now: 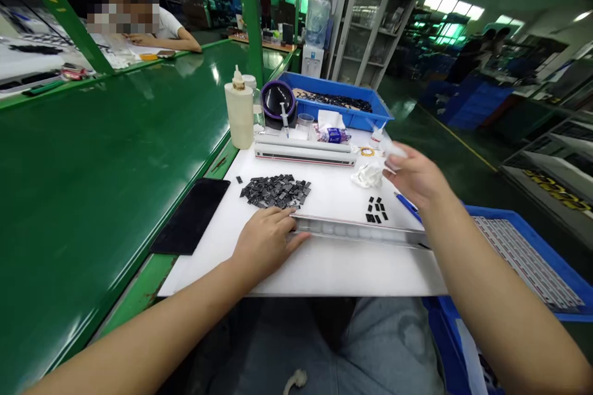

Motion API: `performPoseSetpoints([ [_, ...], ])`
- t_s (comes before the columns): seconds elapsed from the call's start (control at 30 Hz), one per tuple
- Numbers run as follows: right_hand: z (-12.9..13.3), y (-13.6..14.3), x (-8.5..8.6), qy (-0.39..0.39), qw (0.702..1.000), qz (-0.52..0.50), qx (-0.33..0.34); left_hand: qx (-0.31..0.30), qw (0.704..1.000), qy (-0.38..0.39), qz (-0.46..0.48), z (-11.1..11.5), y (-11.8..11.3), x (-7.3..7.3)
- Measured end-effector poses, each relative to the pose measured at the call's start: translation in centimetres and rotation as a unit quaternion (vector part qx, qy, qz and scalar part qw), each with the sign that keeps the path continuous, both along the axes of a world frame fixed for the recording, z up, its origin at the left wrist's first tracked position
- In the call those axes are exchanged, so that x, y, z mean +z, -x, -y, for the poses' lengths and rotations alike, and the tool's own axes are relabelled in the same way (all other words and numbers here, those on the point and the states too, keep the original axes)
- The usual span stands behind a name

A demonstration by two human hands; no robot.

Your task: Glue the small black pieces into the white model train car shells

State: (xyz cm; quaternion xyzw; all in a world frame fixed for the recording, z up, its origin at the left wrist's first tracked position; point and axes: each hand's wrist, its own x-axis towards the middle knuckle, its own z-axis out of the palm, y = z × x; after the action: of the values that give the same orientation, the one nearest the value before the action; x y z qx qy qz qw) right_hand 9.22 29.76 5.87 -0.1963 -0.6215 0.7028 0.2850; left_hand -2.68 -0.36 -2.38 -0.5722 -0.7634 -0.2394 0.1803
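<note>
My left hand [266,241] is closed around the left end of a long, pale, see-through strip [356,231] lying across the white board. Just beyond that hand spreads a heap of small black rectangular pieces [275,190]. Raised over the board's right side, my right hand [414,174] pinches a small whitish, translucent thing [395,155] whose kind I cannot make out. Crumpled white tissue [368,175] lies to the left of this hand. Below it are several loose black pieces [377,208] and a blue pen-like tool [407,205], partly covered by my right forearm.
Behind the heap are stacked white strips [306,154], a cream squeeze bottle [239,114], a syringe [284,120] and a blue tray [382,112]. A black mat [192,216] lies left. Right of the board stands a blue crate [509,217] of strips. Another person sits across the green conveyor [152,129].
</note>
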Motion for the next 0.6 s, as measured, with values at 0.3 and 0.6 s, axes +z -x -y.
performPoseSetpoints([
  [0.3, 0.1, 1.7, -4.5, -0.342, 0.906, 0.250, 0.013, 0.007, 1.000, -0.002, -0.005, 0.2, 0.3, -0.1],
  [0.6, -0.3, -0.3, -3.4, -0.435, 0.860, 0.266, -0.013, -0.001, 0.999, -0.007, -0.034, 0.4, 0.4, -0.1],
])
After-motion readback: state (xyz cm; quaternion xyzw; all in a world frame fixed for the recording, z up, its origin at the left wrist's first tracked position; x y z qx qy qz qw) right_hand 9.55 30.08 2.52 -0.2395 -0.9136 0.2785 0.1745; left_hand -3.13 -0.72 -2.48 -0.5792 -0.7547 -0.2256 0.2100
